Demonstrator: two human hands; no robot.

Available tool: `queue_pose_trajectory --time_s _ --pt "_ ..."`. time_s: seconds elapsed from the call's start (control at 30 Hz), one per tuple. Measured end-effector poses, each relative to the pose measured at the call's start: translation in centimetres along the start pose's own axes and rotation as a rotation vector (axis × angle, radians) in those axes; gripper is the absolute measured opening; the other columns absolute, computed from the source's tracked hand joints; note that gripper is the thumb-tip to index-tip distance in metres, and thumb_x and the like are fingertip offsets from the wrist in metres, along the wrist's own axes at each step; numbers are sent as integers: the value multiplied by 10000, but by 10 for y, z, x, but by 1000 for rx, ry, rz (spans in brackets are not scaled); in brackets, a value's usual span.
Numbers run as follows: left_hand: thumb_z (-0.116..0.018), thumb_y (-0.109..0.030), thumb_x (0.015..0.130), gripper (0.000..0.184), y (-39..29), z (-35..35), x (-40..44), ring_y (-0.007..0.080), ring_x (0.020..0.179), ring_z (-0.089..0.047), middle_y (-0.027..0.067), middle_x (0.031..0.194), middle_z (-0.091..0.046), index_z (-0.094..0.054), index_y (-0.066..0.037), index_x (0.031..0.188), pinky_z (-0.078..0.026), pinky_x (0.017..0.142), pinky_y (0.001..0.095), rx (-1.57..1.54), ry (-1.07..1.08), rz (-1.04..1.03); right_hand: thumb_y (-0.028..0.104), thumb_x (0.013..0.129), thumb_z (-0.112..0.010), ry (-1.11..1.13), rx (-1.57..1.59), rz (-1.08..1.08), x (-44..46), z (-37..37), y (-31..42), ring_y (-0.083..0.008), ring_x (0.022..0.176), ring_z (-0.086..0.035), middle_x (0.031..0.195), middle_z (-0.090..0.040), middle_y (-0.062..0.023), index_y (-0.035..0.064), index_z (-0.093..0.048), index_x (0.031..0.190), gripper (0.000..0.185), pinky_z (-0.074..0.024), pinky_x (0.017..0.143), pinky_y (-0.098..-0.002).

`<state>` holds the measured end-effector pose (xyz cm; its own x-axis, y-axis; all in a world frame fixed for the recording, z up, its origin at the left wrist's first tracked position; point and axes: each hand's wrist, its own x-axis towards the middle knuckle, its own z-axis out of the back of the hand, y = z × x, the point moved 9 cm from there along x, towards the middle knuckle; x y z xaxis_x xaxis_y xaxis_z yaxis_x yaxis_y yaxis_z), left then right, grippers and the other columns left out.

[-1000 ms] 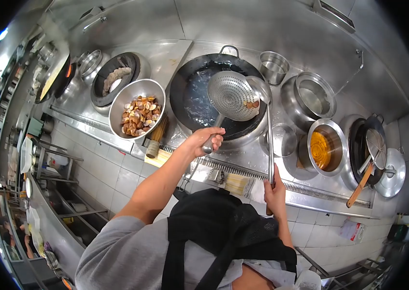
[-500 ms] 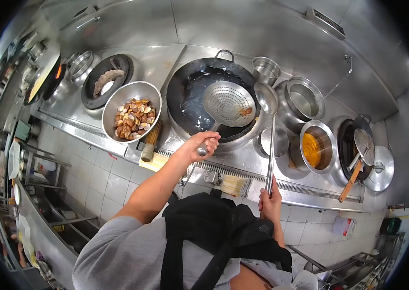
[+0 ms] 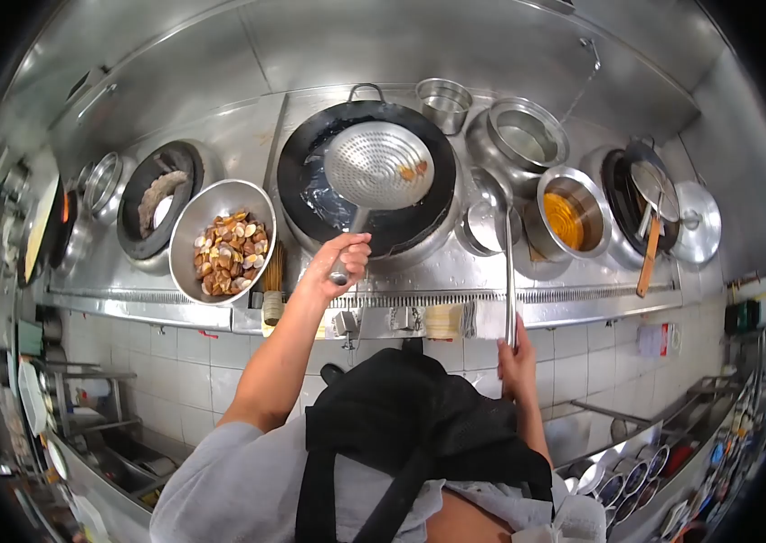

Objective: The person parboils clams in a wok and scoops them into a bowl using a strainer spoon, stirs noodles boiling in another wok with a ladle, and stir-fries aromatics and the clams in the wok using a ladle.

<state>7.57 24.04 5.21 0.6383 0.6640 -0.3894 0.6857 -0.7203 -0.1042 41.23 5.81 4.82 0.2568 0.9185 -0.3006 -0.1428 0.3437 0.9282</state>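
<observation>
My left hand (image 3: 339, 262) is closed around the handle of a perforated steel skimmer (image 3: 374, 158), held over a black wok (image 3: 299, 204). A few small brown bits (image 3: 413, 171) lie on the skimmer's right side. Dark, shiny liquid shows in the wok to the left of the skimmer. My right hand (image 3: 517, 364) grips the long handle of a steel ladle (image 3: 509, 276). The ladle's bowl hangs right of the wok, partly over a small steel pot (image 3: 482, 237). Left of the wok stands a steel bowl (image 3: 182, 226) with clams and brown chunks (image 3: 231, 253).
A pot (image 3: 544, 226) with orange liquid and a wider steel pot (image 3: 535, 113) stand at right. Beyond are a wooden-handled strainer (image 3: 648, 258) and a lid (image 3: 701, 217). A bamboo brush (image 3: 273, 294) is by the clam bowl. Another burner (image 3: 129, 217) sits at far left.
The whole view has shifted and turned. Over the wok, the skimmer has moved slightly left, and the bits on it have spread. The ladle's bowl has moved away from the wok's right rim.
</observation>
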Motion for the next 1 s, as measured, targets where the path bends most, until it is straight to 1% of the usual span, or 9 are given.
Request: queue_pose_trajectory --time_s 0.03,0.1,0.17,0.27,0.33,0.4,0.53,0.63,1.0 --pt "-510 -100 1001 155 0 -8 -7 58 483 -448 -12 680 -441 -524 31 1082 -406 418 226 -68 69 21 118 957 -585 -71 -161 10 7 8 -9 -99 454 -445 579 -468 3 95 -343 1539 631 -364 417 -301" --pt "-500 -100 1009 172 -10 -19 -21 64 480 -451 -3 698 -451 -527 34 1112 -412 419 230 -45 109 -28 135 951 -603 -210 -485 325 21 20 -21 -142 476 -457 571 -462 -47 88 -370 1521 618 -386 481 -354" --pt "-533 -91 994 150 -21 -31 -37 50 483 -430 -15 700 -445 -547 3 1111 -388 415 220 28 117 -51 162 944 -623 -260 -590 229 24 24 -33 -300 506 -512 576 -514 -143 62 -406 1482 588 -422 547 -440" --pt "-526 -106 1003 188 -39 -36 -58 52 475 -426 -13 702 -441 -586 18 1130 -400 411 218 105 62 -120 166 934 -636 -307 -751 106 38 24 -65 -340 646 -595 728 -607 -168 60 -473 1426 529 -480 637 -458" --pt "-486 -116 1022 209 -45 -39 -68 54 475 -430 -5 707 -440 -580 29 1140 -413 411 222 84 73 -131 142 889 -668 -453 -940 523 38 13 -24 -365 882 -619 926 -625 -200 59 -572 1317 447 -514 768 -465" --pt "-461 -122 1033 231 -47 -42 -77 57 475 -432 0 711 -439 -568 39 1161 -421 413 225 77 66 -168 137 865 -688 -431 -765 526 70 3 3 -345 998 -591 1020 -600 -175 52 -642 1191 340 -508 817 -426" --pt "-423 -123 1044 268 -44 -47 -85 62 480 -447 16 741 -443 -529 57 1210 -424 418 232 50 91 -200 158 860 -703 -143 -386 565 184 -59 34 -351 892 -628 968 -626 -144 71 -673 1112 269 -518 782 -436" --pt "-407 -127 1046 282 -41 -50 -89 67 484 -457 19 747 -443 -519 63 1221 -426 420 233 19 71 -234 162 868 -690 -107 -329 584 261 -96 46 -353 876 -643 960 -635 -144 78 -677 1078 226 -521 769 -450" --pt "-408 -121 1038 275 -44 -53 -97 63 461 -437 15 732 -432 -486 40 1247 -427 404 232 4 -25 -408 170 854 -654 -44 -633 588 322 -133 54 -392 909 -654 963 -631 -151 62 -654 936 135 -540 779 -488"
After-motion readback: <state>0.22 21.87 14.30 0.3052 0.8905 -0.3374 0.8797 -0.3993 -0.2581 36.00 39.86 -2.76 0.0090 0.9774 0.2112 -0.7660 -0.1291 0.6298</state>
